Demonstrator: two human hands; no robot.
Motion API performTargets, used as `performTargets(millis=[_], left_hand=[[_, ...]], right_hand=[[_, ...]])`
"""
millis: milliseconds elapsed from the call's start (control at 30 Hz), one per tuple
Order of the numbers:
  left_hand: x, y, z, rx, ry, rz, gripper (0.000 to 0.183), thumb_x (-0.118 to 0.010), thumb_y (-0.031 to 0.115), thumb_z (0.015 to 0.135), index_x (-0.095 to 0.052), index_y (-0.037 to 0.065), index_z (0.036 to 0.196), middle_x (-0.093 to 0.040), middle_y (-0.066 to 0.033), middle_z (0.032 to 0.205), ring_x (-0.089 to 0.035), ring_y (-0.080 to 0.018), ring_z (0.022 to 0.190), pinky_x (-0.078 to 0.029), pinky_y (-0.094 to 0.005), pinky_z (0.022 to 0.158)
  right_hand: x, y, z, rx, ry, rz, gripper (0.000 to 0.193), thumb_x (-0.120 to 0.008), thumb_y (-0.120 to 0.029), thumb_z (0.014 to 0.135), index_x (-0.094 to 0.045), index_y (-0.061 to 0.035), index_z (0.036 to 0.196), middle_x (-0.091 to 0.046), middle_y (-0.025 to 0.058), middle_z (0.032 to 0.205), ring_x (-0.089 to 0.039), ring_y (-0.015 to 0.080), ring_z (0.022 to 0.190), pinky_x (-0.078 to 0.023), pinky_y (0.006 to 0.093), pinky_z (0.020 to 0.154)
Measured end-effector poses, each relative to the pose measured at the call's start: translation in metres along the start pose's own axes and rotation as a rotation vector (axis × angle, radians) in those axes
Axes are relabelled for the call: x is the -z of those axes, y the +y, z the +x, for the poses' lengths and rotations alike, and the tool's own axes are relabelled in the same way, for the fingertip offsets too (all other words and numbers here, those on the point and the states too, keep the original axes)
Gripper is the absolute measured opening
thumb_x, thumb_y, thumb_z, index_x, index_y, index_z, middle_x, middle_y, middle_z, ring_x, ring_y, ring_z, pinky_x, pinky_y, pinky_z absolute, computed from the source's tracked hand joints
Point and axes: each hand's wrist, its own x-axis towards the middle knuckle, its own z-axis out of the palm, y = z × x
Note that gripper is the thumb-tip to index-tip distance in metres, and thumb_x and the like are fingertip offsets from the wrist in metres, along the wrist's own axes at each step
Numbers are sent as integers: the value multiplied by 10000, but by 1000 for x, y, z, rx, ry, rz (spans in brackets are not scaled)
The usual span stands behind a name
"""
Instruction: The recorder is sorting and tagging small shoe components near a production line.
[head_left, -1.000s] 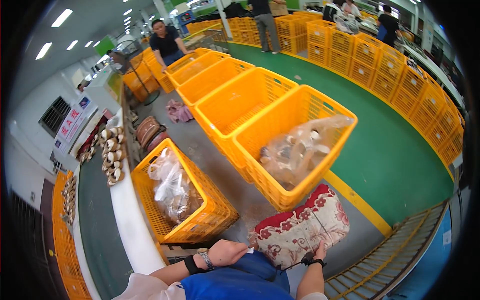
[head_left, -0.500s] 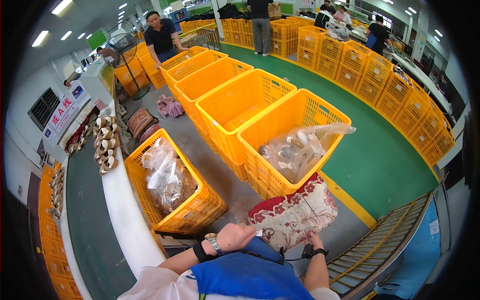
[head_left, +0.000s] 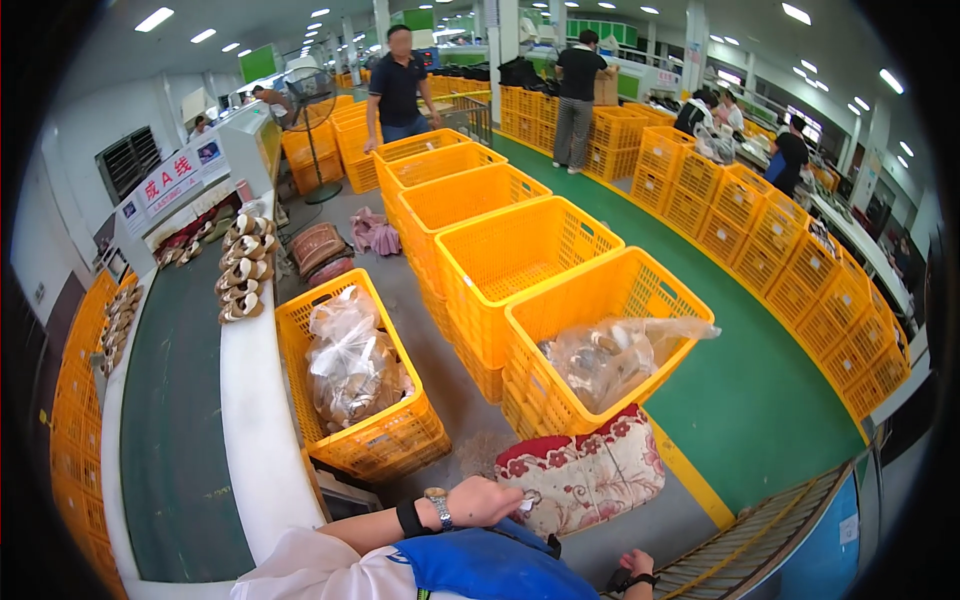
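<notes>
- Your left hand has its fingertips pinched shut on a small white scrap, probably because it's so tiny
- Your right hand is lower, fingers curled, can't tell if they've got anything
- Scrap's by the left end of that cream, red-flowered cushion, maybe a seat; too small for more detail, tbh

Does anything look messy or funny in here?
Yes, two little things. A pink cloth lies crumpled on the floor, left of the row of orange-yellow crates, as if dropped. And a clear plastic bag pokes over the nearest crate's edge instead of staying inside.
</notes>
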Motion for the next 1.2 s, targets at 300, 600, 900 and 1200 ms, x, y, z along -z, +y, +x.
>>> performTargets(millis=[300, 600, 900, 1200], left_hand=[[5, -25, 28, -129, -127, -91, 209, -458, 251, 864, -504, 76, 761, -554, -141, 603, -568, -333, 577, -457, -407, 521], [62, -137, 28, -171, -37, -166, 159, -469, 222, 873, -523, 75, 843, -553, -135, 656, -559, -328, 610, -448, -396, 518], [162, -217, 1, 41, 203, -363, 163, -539, 240, 843, -579, 91, 895, -589, -119, 686, -591, -291, 612, -465, -338, 539], [198, -242, -50, 250, 382, -405, 123, -578, 186, 818, -617, 72, 838, -587, -108, 637, -596, -244, 565, -457, -301, 520]], right_hand=[[-24, -5, 0, 120, -254, -271, 162, -522, -117, 818, -549, -31, 953, -581, 149, 724, -600, 266, 633, -485, 391, 455], [-265, -187, -236, 805, -693, -978, 243, -592, -178, 826, -607, 5, 985, -641, 88, 818, -613, 177, 694, -491, 279, 590], [-514, -237, -389, 1275, -1158, -957, 390, -613, -163, 821, -500, -18, 1165, -612, 111, 956, -608, 180, 758, -477, 255, 705], [-584, -211, -383, 804, -1502, -734, 340, -596, -92, 839, -513, 28, 1147, -623, 69, 879, -553, 67, 767, -471, 218, 677]])
